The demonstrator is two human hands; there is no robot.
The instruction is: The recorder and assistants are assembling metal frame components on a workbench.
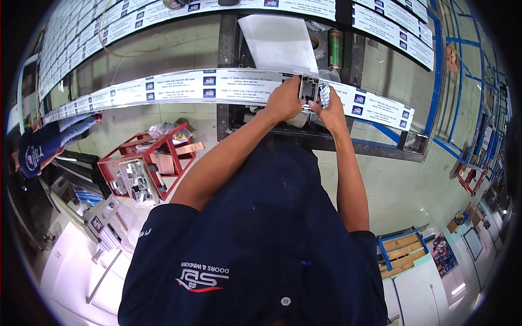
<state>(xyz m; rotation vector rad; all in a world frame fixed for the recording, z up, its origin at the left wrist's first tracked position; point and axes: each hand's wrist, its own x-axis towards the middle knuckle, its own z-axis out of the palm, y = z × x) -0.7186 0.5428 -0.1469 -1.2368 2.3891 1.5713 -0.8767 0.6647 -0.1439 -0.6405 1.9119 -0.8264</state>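
Note:
A short hollow metal profile piece (309,88) stands over the long film-covered profile (179,87), its open cross-section facing up. My left hand (285,99) is closed on its left side, fingers wrapped round the edge. My right hand (331,113) is closed at its right side, with the thumb by the profile's lower edge. Between those right fingers sits a small silvery thing (325,96) with a speckled surface; its kind is too small to make out. White protective film with blue marks covers the long profile, which extends to both sides of my hands.
Dark steel bench frames (231,49) carry the profiles. Beyond my hands are a white sheet (277,41) and a green can (335,49). More film-covered profiles (391,30) lie at the far side. A red cart (147,163) with parts stands left; another person (41,142) is farther left.

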